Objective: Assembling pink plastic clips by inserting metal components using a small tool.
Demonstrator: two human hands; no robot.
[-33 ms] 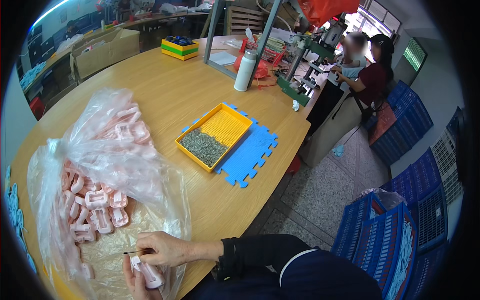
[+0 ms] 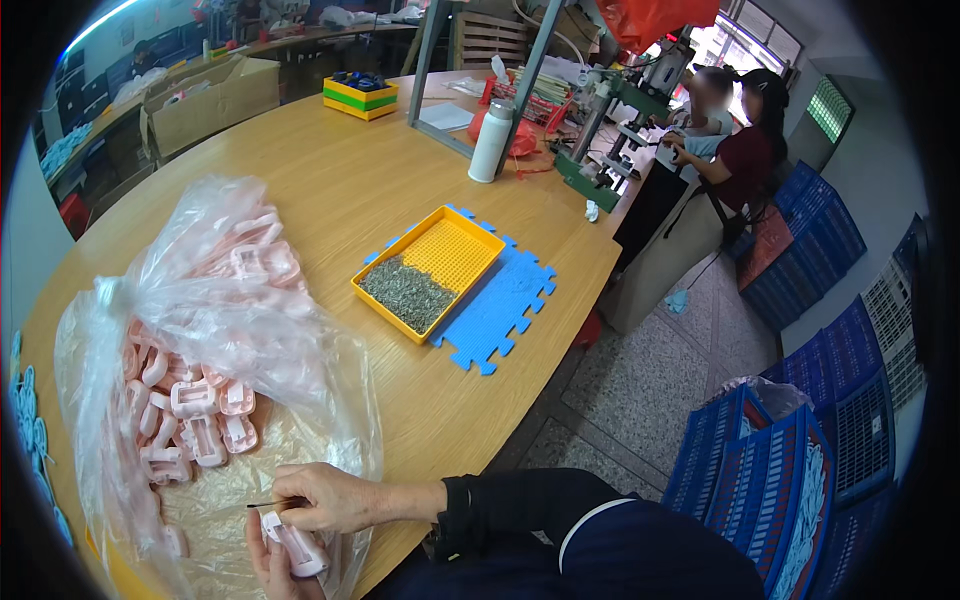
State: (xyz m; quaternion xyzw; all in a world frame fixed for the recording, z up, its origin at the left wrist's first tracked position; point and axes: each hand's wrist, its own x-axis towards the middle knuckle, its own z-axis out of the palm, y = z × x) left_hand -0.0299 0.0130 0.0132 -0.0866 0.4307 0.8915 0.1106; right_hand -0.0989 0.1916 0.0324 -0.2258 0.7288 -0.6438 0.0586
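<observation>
At the lower left, my left hand [image 2: 270, 565] is closed around a pale pink plastic casing [image 2: 303, 552]. My right hand [image 2: 335, 497] lies just above the casing, its fingers pinched on a thin, dark, stick-like tool [image 2: 262, 505] whose tip points left; its exact kind does not show. Both hands are over a clear plastic bag [image 2: 330, 375] spread on the table. Inside the bag's mouth is a heap of similar pink casings [image 2: 193, 398]. A yellow tray [image 2: 455, 247], beyond my hands to the right, holds a pile of small metal pins or screws [image 2: 403, 292].
The tray rests on a blue foam mat [image 2: 500, 305] on the wooden table [image 2: 310, 190]. Farther back stand a white bottle [image 2: 490, 140], a metal frame and a green press [image 2: 590, 165]. Two people work at the right. Blue crates [image 2: 750, 490] stand on the floor beside me.
</observation>
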